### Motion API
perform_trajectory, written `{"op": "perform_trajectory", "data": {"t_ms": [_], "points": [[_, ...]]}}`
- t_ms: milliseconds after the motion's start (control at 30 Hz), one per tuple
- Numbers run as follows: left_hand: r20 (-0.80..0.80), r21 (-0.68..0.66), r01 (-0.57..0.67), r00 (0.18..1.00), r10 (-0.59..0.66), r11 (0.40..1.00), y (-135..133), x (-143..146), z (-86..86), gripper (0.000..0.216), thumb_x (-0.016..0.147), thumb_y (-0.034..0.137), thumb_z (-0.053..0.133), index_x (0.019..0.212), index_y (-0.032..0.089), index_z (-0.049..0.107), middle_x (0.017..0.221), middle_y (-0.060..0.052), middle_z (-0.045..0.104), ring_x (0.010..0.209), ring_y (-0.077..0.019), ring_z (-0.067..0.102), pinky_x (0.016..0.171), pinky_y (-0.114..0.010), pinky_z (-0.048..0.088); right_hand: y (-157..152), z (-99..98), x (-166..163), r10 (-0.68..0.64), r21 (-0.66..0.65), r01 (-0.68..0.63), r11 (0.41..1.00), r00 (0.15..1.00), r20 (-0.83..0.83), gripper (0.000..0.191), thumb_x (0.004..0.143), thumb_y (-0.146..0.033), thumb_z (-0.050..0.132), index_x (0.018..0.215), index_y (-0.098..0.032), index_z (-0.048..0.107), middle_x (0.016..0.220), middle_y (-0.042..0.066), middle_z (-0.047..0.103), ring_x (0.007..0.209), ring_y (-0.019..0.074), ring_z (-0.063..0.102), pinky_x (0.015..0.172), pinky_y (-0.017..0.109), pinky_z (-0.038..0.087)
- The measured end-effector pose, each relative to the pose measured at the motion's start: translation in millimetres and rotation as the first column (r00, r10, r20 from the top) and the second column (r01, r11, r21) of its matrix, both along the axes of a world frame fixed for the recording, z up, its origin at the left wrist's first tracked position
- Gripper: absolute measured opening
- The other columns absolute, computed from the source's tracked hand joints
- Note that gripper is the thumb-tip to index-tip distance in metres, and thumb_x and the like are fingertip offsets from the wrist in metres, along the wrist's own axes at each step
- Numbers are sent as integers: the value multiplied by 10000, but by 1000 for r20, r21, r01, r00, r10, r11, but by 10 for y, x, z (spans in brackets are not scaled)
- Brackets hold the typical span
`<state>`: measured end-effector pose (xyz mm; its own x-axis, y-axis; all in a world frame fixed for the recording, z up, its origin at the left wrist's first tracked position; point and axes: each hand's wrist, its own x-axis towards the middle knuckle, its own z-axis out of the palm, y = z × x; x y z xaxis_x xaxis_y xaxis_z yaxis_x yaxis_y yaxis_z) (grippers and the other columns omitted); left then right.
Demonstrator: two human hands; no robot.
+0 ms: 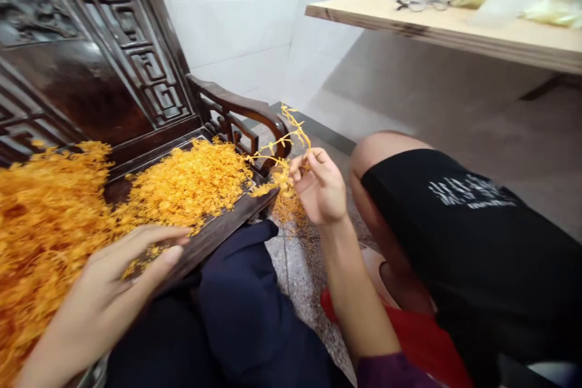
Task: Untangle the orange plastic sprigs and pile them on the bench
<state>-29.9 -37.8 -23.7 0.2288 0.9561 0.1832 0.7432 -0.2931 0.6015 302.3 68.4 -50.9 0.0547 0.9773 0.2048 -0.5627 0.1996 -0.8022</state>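
Note:
My right hand [319, 185] pinches a thin, branching orange sprig [273, 147] between thumb and fingers, in front of the wooden bench's armrest. Its slender stems spread up and to the left, with a denser orange clump hanging below the fingertips. My left hand [113, 279] is over the bench's front edge, thumb and index finger apart with a small gap and nothing visible between them. Beyond it lies a heap of small orange pieces [186, 185] on the seat. A taller pile of similar orange sprigs [50, 224] stands at the left, beside my left hand.
The dark carved bench [245, 106] has a curved armrest. Orange bits [291, 212] lie on the speckled floor. At right are a seated person's legs in black shorts [436, 224] and something red [422, 339]. A wooden shelf [364, 9] bears glasses [421, 0] and pale yellow bundles.

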Motion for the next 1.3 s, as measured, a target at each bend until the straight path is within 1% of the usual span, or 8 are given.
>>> {"op": "perform_trajectory", "data": {"t_ms": [133, 300, 433, 600, 767, 967, 1133, 1300], "points": [[65, 18, 72, 995, -73, 997, 271, 460, 181, 419, 988, 542, 671, 1314, 283, 712, 1230, -31, 795, 1072, -244, 752, 941, -327, 553, -204, -7, -722, 221, -12, -224, 974, 967, -123, 158, 987, -313, 661, 926, -229, 543, 804, -4, 667, 714, 120, 562, 730, 285, 492], [259, -10, 59, 964, -55, 998, 476, 329, -90, 325, 1050, 471, 599, 1076, 193, 767, 1023, -58, 794, 934, -210, 725, 845, -313, 533, -276, -72, -1326, 338, -16, -342, 940, 935, -109, 188, 979, -342, 693, 934, -234, 546, 779, -23, 642, 717, 122, 549, 737, 286, 496], [536, -51, -55, 841, 74, 997, 522, -39, -329, 301, 1000, 454, 692, 938, 171, 774, 872, -65, 777, 790, -184, 708, 739, -284, 546, -210, -184, -1519, 248, -36, -250, 968, 967, -58, 209, 947, -364, 742, 938, -242, 572, 714, -52, 557, 671, 115, 504, 679, 267, 486], [757, -217, 145, 650, 73, 965, 548, -243, -595, 442, 1016, 542, 626, 843, 155, 752, 835, -113, 758, 770, -203, 697, 743, -312, 559, -210, -373, -1630, 181, -89, -172, 981, 978, 101, 222, 919, -392, 777, 932, -238, 618, 760, -42, 551, 662, 111, 507, 656, 270, 459], [883, -263, 182, 441, 160, 947, 562, -173, -716, 374, 965, 455, 692, 720, 173, 702, 710, -79, 678, 707, -210, 655, 750, -348, 565, -266, -480, -1676, 225, -71, -214, 974, 907, 357, 315, 806, -399, 891, 1014, -219, 738, 733, -42, 488, 667, 119, 427, 624, 277, 386], [830, -247, 170, 545, 118, 954, 538, -145, -793, 399, 1038, 458, 607, 785, 181, 742, 768, -78, 693, 766, -204, 646, 792, -336, 532, -242, -570, -1671, 266, -50, -272, 961, 859, 437, 248, 872, -423, 849, 954, -197, 789, 852, 24, 670, 722, 134, 543, 663, 288, 438], [766, -156, 101, 640, 56, 982, 495, -135, -799, 343, 1057, 412, 599, 869, 182, 772, 825, -63, 710, 779, -182, 653, 760, -303, 519, -238, -570, -1654, 269, -83, -257, 963, 883, 385, 310, 859, -493, 845, 849, -196, 758, 766, 12, 667, 661, 127, 549, 622, 275, 457], [634, -229, 211, 773, -19, 950, 451, -145, -727, 337, 1059, 398, 600, 893, 179, 794, 832, -67, 755, 778, -180, 690, 744, -291, 529, -253, -550, -1631, 273, -159, -233, 959, 908, 318, 321, 809, -497, 887, 835, -205, 755, 677, -15, 638, 573, 104, 492, 565, 260, 421]]}}
